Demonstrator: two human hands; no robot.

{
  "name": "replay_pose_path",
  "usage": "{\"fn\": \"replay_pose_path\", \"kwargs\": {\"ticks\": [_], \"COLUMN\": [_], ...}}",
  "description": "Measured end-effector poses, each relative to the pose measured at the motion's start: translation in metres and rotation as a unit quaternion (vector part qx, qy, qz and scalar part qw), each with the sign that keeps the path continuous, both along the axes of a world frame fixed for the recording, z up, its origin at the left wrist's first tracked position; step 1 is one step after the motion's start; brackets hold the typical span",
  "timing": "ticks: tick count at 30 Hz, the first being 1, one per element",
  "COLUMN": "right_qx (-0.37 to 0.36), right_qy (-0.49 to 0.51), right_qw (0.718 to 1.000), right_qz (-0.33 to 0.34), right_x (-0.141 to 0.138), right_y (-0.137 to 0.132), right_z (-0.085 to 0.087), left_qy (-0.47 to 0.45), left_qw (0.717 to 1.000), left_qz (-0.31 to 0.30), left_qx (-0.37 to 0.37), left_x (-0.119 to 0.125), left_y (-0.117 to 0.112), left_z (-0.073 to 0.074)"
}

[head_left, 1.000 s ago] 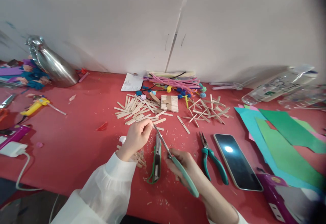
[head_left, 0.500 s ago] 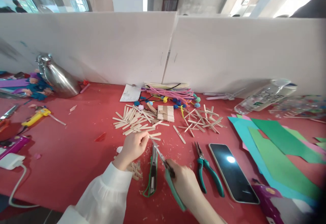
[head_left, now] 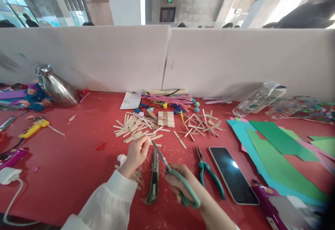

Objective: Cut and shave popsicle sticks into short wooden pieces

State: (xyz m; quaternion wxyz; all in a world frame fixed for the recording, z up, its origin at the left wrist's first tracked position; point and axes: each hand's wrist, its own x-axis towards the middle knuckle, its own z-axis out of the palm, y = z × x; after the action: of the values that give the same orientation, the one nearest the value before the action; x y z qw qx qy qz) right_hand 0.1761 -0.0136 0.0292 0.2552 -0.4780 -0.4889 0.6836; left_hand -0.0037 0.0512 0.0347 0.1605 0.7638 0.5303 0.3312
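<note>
Pale wooden scraps and shavings [head_left: 138, 178]: partly hidden behind the left wrist, with more flecks strewn over the red table [head_left: 78, 160]; some trimming looks done.
Loose flat pale wooden sticks [head_left: 132, 127]: a spread beyond the left hand [head_left: 138, 154], mostly whole to the eye, so much of the supply appears unused.
Banded block of pale wooden sticks [head_left: 170, 119]: just right of that spread, apparently unopened.
Tangle of crossed thin wooden sticks [head_left: 202, 124]: farther right; whether any are joined cannot be told.
Metal scissors with mint-green handles [head_left: 162, 159]: in the air over the table, between the hands; long axis slanting from the handles at lower right to the tip at upper left, pointing away from the person, tip at the left fingertips. How far the blades part is unclear.
Right hand [head_left: 180, 182]: wrapped around the scissor handles.
Left hand: fingers curled in, thumb pressed to them; what it pinches, if anything, cannot be told.
Green-framed utility knife [head_left: 155, 176]: lying below the scissors, blade end pointing away.
</note>
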Motion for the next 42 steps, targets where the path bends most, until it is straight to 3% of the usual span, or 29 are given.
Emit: {"fn": "replay_pose_path", "kwargs": {"ticks": [3,6,9,11,12,14,16,18,20,22,26,28,30,31,33,35,37,39,42], "right_qx": [-0.006,0.119,0.25,0.261,0.254,0.242,0.201,0.098,-0.009,-0.067,-0.079,-0.043,0.042,0.104,0.214,0.245,0.233,0.224,0.226], "right_qy": [-0.009,-0.173,-0.413,-0.495,-0.495,-0.441,-0.333,-0.167,-0.006,0.092,0.109,0.047,-0.066,-0.152,-0.351,-0.501,-0.581,-0.615,-0.622], "right_qw": [1.0,0.978,0.876,0.828,0.83,0.864,0.921,0.981,1.0,0.993,0.99,0.997,0.997,0.983,0.91,0.827,0.777,0.753,0.746], "right_qz": [0.013,0.016,0.012,0.021,0.021,0.008,0.004,0.018,0.029,0.029,0.037,0.043,0.014,-0.017,-0.061,-0.071,-0.069,-0.07,-0.073], "right_x": [0.0,-0.003,-0.008,-0.01,-0.01,-0.008,-0.003,0.003,0.009,0.011,0.006,0.003,0.001,0.001,0.006,0.013,0.02,0.026,0.032], "right_y": [0.0,0.0,-0.003,-0.005,-0.006,-0.005,-0.003,0.001,0.003,0.003,0.001,0.0,0.001,0.002,0.007,0.011,0.016,0.019,0.023], "right_z": [-0.001,-0.001,-0.001,-0.001,-0.001,0.0,0.001,0.002,0.003,0.003,0.001,-0.002,-0.005,-0.006,-0.008,-0.008,-0.008,-0.009,-0.012], "left_qy": [0.01,0.041,0.083,0.106,0.114,0.123,0.121,0.107,0.084,0.054,-0.021,-0.067,-0.119,-0.147,-0.204,-0.26,-0.31,-0.352,-0.397], "left_qw": [1.0,0.999,0.996,0.993,0.992,0.991,0.99,0.991,0.993,0.995,0.997,0.995,0.99,0.986,0.974,0.958,0.94,0.922,0.898], "left_qz": [-0.013,-0.019,-0.009,-0.002,0.001,-0.001,-0.009,-0.019,-0.024,-0.021,0.02,0.054,0.077,0.082,0.084,0.082,0.078,0.072,0.061], "left_qx": [0.006,0.016,0.032,0.041,0.046,0.055,0.064,0.075,0.084,0.086,0.068,0.047,0.014,-0.005,-0.045,-0.083,-0.118,-0.148,-0.178], "left_x": [-0.004,-0.007,-0.007,-0.005,-0.004,-0.002,-0.003,-0.004,-0.007,-0.008,-0.011,-0.014,-0.018,-0.019,-0.021,-0.02,-0.018,-0.014,-0.01], "left_y": [0.002,0.003,0.002,0.001,0.001,0.001,0.003,0.005,0.007,0.009,0.01,0.011,0.012,0.014,0.016,0.018,0.02,0.02,0.019], "left_z": [0.002,0.002,0.0,-0.003,-0.003,-0.005,-0.006,-0.006,-0.007,-0.007,-0.007,-0.007,-0.008,-0.009,-0.012,-0.016,-0.019,-0.02,-0.018]}}
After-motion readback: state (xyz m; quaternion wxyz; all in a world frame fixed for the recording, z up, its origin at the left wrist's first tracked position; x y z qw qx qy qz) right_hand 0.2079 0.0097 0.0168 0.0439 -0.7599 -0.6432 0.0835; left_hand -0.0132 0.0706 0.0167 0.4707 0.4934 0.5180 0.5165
